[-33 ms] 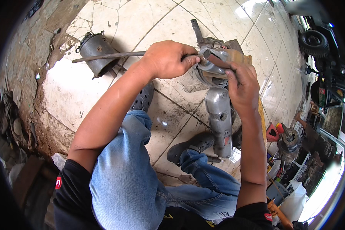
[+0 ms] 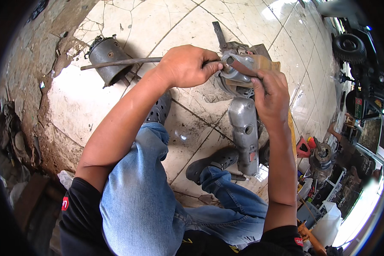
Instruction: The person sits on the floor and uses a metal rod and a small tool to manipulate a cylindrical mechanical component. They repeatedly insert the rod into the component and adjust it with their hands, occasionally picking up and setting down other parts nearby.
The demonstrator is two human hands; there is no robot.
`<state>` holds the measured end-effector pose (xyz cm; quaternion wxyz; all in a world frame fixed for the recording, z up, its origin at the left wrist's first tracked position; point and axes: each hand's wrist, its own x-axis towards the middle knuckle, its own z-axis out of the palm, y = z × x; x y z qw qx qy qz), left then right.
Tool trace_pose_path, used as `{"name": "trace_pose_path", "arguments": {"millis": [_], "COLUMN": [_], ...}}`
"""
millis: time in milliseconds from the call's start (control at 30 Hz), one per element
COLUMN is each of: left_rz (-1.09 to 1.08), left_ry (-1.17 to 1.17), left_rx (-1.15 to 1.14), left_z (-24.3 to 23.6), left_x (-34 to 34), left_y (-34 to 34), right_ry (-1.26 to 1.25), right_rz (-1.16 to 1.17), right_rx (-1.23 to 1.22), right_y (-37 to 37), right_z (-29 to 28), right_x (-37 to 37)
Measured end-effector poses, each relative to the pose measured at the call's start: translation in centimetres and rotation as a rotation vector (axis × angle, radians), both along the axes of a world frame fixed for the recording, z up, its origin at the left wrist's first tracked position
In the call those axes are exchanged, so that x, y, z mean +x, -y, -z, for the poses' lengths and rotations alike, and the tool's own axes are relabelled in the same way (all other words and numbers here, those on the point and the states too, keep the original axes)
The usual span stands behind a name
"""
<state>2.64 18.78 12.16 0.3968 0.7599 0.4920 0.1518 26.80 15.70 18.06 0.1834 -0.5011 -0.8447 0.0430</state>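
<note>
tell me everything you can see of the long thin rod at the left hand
The rod is long, thin and nearly straight, dark grey-brown, apparently metal. The left hand appears to hold it, its fist hiding the near end. The free end points left, slightly lower in the picture. In this view it crosses in front of the dark cylinder; whether they touch is unclear.
</note>
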Motion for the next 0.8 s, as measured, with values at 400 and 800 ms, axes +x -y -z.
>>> {"name": "trace_pose_path", "arguments": {"millis": [400,800], "left_rz": [0.003,0.009], "left_ry": [0.020,0.000], "left_rx": [-0.009,-0.006], "left_z": [0.0,0.0], "left_x": [0.0,-0.1], "left_y": [-0.1,-0.1], "right_ry": [0.127,0.135], "right_rz": [-0.018,0.004], "right_rx": [0.131,0.149], "right_y": [-0.3,0.6], "right_z": [1.1,1.3], "right_x": [0.4,-0.3]}}
